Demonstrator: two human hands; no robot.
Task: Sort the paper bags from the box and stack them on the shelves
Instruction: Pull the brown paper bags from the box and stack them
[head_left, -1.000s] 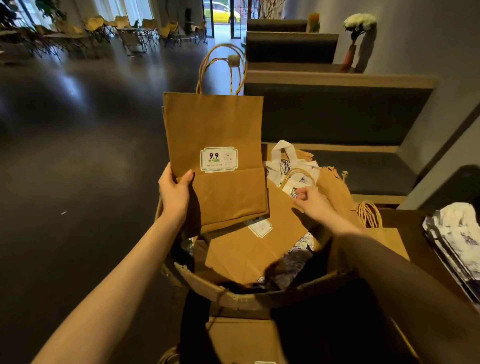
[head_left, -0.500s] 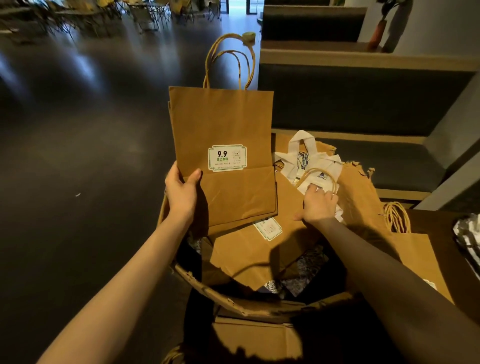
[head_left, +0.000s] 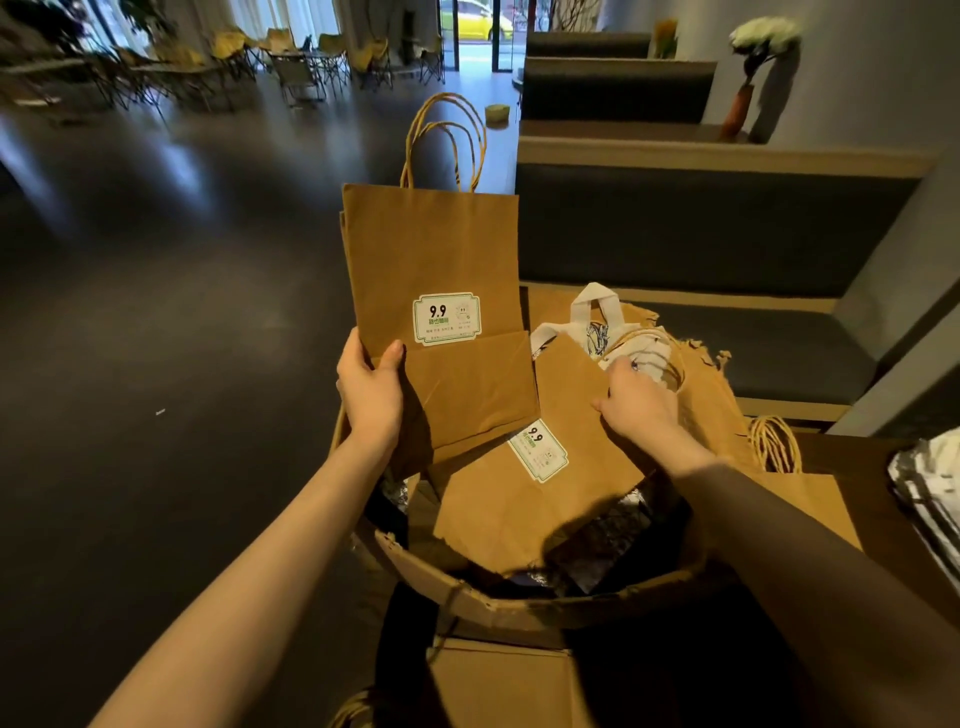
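My left hand (head_left: 370, 394) grips the lower left corner of a flat brown paper bag (head_left: 441, 291) with a 9.9 sticker, held upright above the torn cardboard box (head_left: 524, 605). A second brown bag (head_left: 540, 483) with the same sticker lies tilted in the box. My right hand (head_left: 636, 402) rests at that bag's upper edge, fingers curled at its twine handle (head_left: 670, 353). A white printed bag (head_left: 597, 322) lies behind it. More brown bags (head_left: 810, 493) lie on the dark surface at the right.
White patterned bags (head_left: 924, 483) sit at the far right edge. Dark upholstered benches (head_left: 701, 228) with wooden tops stand behind the box. Another cardboard piece (head_left: 498, 686) lies below the box. The dark floor (head_left: 156, 364) spreads to the left, with chairs far back.
My right hand has shifted slightly toward the twine handle of the bag in the box. The bag in my left hand stays upright; the camera view tilted up a little.
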